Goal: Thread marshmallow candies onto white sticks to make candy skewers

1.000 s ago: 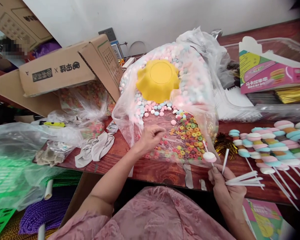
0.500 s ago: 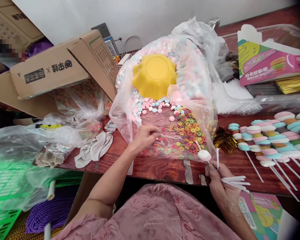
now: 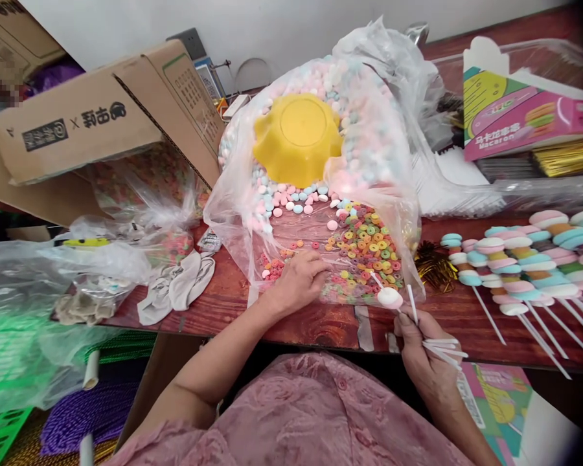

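My left hand point(image 3: 298, 279) rests with bent fingers on the clear plastic bag point(image 3: 238, 207), among small coloured ring candies point(image 3: 364, 243). Its fingers are curled closed, and anything between the fingertips is hidden. In my right hand point(image 3: 425, 346), near the table edge, is a bundle of white sticks point(image 3: 444, 349). One of these sticks runs through a white and pink marshmallow point(image 3: 390, 298), its tip showing beyond. Another stick point(image 3: 412, 304) points upward between the fingers. Behind the rings lie loose pink, blue and white marshmallows point(image 3: 308, 209), with an upturned yellow bowl point(image 3: 298, 139) on the pile.
Finished marshmallow skewers point(image 3: 525, 259) lie at the right. A gold tinsel bunch point(image 3: 434, 265) lies beside them. Behind stand a pink Macaron box point(image 3: 515, 123) and white sticks point(image 3: 447, 181). On the left are an open carton point(image 3: 92, 123) and grey gloves point(image 3: 177, 288).
My left hand has moved right and nearer to me over the ring candies, uncovering red rings at its left. My right hand still holds the sticks and marshmallow. The whole view has shifted slightly.
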Demonstrator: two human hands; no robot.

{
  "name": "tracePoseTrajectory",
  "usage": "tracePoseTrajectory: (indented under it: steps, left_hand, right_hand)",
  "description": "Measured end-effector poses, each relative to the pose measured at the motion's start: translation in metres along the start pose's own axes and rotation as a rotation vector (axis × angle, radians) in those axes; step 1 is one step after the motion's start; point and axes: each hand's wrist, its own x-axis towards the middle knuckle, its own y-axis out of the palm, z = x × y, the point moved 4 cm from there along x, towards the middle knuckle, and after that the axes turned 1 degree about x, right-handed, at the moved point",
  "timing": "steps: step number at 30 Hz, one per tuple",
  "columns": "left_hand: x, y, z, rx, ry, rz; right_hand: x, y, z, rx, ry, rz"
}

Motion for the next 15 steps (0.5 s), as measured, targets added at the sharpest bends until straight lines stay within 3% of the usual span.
tracePoseTrajectory:
  steps: [5,11,15]
  left_hand:
    - [0.012,0.007,-0.009,-0.106,0.028,0.131]
    - [-0.004,0.014,-0.019,-0.033,0.119,0.065]
    - [-0.012,0.021,-0.024,-0.156,0.159,-0.024]
  right_hand:
    - [0.003,-0.002,0.008,-0.022,-0.080,-0.057]
    - [0.003,-0.003,0.012,-0.025,-0.098,-0.043]
    - [0.004,-0.003,0.012,-0.068,-0.127,-0.058]
